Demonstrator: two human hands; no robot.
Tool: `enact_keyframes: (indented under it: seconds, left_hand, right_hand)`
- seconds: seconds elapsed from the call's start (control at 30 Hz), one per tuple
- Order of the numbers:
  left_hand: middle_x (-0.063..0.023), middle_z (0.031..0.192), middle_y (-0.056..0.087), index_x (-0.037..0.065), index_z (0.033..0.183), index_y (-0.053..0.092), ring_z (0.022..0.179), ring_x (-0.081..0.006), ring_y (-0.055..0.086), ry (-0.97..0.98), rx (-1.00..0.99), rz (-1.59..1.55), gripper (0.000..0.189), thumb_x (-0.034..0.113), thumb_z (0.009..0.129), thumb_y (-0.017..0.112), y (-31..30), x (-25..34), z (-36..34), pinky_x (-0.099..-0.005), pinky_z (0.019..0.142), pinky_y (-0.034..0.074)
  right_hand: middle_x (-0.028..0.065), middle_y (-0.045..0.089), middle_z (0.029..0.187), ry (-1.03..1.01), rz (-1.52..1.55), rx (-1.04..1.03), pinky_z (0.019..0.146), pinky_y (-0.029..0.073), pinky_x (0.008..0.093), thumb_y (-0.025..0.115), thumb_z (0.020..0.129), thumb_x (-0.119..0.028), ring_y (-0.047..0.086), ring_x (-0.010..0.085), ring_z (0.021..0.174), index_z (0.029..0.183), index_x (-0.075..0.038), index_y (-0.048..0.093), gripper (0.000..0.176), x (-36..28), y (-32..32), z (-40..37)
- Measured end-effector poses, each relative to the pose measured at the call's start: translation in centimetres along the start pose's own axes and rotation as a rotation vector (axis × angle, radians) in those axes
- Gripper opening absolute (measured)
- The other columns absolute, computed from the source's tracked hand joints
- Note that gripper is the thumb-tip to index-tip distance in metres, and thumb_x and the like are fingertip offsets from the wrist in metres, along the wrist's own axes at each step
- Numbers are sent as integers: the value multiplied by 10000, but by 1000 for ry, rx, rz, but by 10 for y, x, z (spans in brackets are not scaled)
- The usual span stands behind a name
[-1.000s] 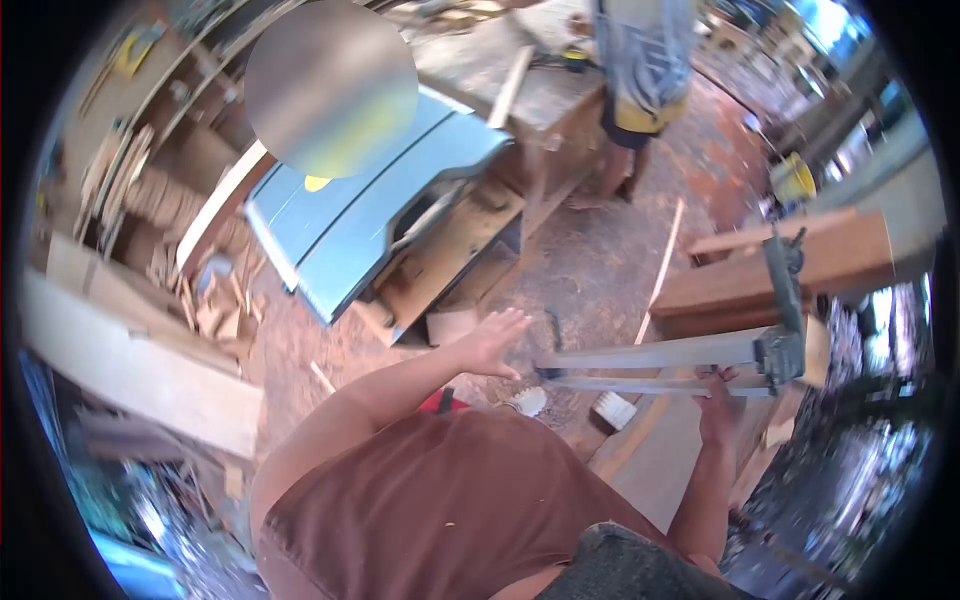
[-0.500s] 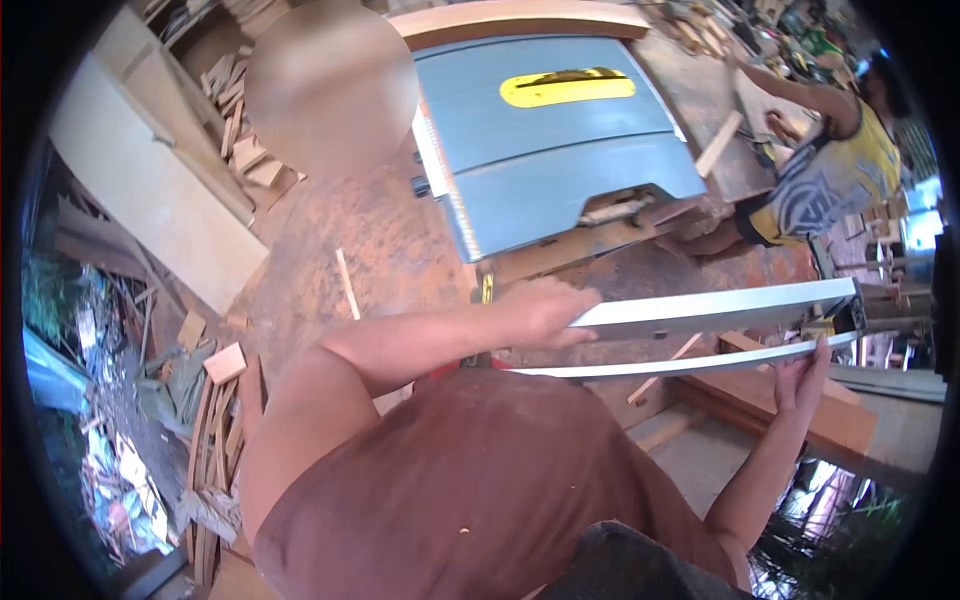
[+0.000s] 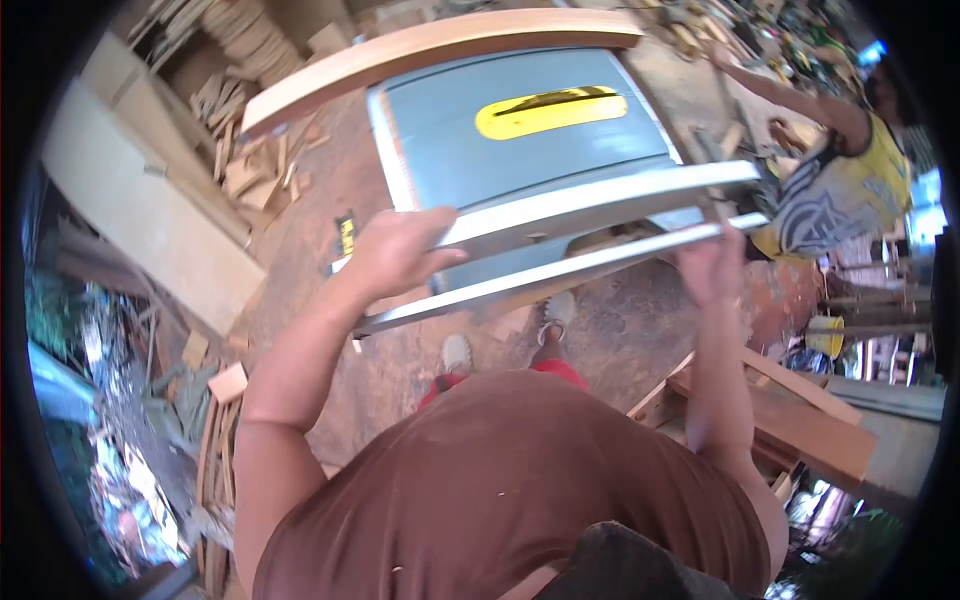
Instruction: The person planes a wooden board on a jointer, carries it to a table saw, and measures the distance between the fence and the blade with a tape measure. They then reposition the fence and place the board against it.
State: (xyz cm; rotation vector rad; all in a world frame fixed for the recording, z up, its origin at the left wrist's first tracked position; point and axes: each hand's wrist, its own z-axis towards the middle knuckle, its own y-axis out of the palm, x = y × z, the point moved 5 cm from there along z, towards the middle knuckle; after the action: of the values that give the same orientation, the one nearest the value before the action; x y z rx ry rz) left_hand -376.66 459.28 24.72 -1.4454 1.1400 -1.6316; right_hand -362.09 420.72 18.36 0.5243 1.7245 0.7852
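With both hands I hold a long metal table saw fence (image 3: 600,197), two pale parallel bars with a gap between them, over the near part of the table saw (image 3: 440,140). My left hand (image 3: 400,250) is closed around its left end, close to a black-and-yellow end piece (image 3: 346,236). On the right, my right hand (image 3: 712,262) grips the near bar, its fingers partly smeared by motion. A yellow insert (image 3: 550,113) with a dark slot lies in the saw's grey top. The fence hides the saw's near edge.
A long wooden beam (image 3: 440,45) lies along the saw's far side. At right, another person in a yellow-and-grey top (image 3: 850,190) reaches toward cluttered wood. Boards (image 3: 790,420) lie at lower right. A pale panel (image 3: 140,200) and wood offcuts (image 3: 255,175) are at left.
Both hands have carried the fence forward and left, from in front of my body to over the saw's near part. My feet have come into view, and a blurred patch at upper left is gone.
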Motion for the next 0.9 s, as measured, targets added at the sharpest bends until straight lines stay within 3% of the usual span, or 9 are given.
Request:
enact_keyframes:
  seconds: [0.07, 0.2, 0.53, 0.67, 0.7, 0.73, 0.8, 0.87, 0.9]
  left_hand:
    - [-164, 874, 653, 101, 1087, 596, 848, -371, 629, -119, -33, 25, 389, 341, 797, 695, 12, -5, 30, -447, 729, 480]
    - [-166, 936, 660, 98, 1113, 604, 885, -372, 627, -256, 29, 80, 403, 309, 787, 710, 41, -20, 86, -437, 752, 483]
    - [-187, 996, 657, 64, 1162, 603, 926, -377, 617, -448, 127, 126, 465, 289, 777, 735, 58, -59, 159, -435, 804, 476]
    - [-155, 1043, 647, 63, 1123, 619, 972, -346, 604, -362, 270, 76, 436, 280, 768, 748, 79, -77, 159, -404, 819, 480]
    - [-144, 1002, 652, 69, 1107, 623, 946, -339, 609, -349, 301, 89, 429, 272, 755, 760, 78, -73, 158, -401, 818, 482]
    - [-144, 1002, 652, 69, 1107, 623, 946, -339, 609, -362, 305, 78, 429, 272, 755, 760, 78, -72, 157, -401, 818, 482]
    - [-125, 978, 656, 68, 1088, 628, 928, -326, 613, -366, 309, 93, 427, 284, 746, 763, 75, -69, 157, -409, 797, 483]
    - [-116, 972, 657, 68, 1075, 631, 919, -319, 614, -305, 345, 107, 421, 300, 747, 757, 81, -74, 157, -411, 789, 479]
    - [-107, 966, 658, 69, 1063, 634, 910, -313, 615, -243, 372, 136, 417, 315, 748, 752, 83, -75, 150, -412, 781, 475]
  right_hand:
    - [150, 504, 1304, 101, 5, 85, 1066, 360, 489, 581, 896, -293, 489, 285, 1206, 1290, -29, 416, 502, 20, -22, 30]
    - [146, 496, 1325, 157, 109, 80, 1106, 302, 466, 574, 903, -291, 453, 276, 1256, 1307, -31, 404, 510, 39, -46, 94]
    - [145, 480, 1357, 378, 22, -83, 1045, 366, 471, 564, 932, -349, 472, 304, 1242, 1337, -31, 396, 542, 55, -54, 221]
    - [210, 435, 1386, 501, -126, -129, 1038, 380, 477, 529, 944, -456, 459, 337, 1259, 1371, 22, 341, 667, 55, -63, 234]
    - [229, 535, 1276, 559, -234, -128, 947, 469, 442, 541, 915, -530, 554, 333, 1159, 1350, 46, 355, 746, 55, -68, 237]
    - [229, 535, 1276, 570, -248, -130, 947, 469, 442, 541, 915, -530, 554, 333, 1159, 1350, 46, 355, 746, 46, -74, 241]
    - [227, 640, 1072, 731, -717, -181, 824, 537, 397, 582, 901, -495, 646, 303, 976, 1233, 43, 493, 639, 15, -71, 227]
    - [166, 665, 856, 414, -1268, -171, 659, 540, 329, 631, 885, -428, 661, 238, 753, 1025, 36, 596, 486, -14, -86, 246]
    - [122, 638, 809, 128, -1447, -44, 606, 502, 295, 699, 843, -317, 618, 174, 706, 895, 18, 609, 351, -35, -89, 253]
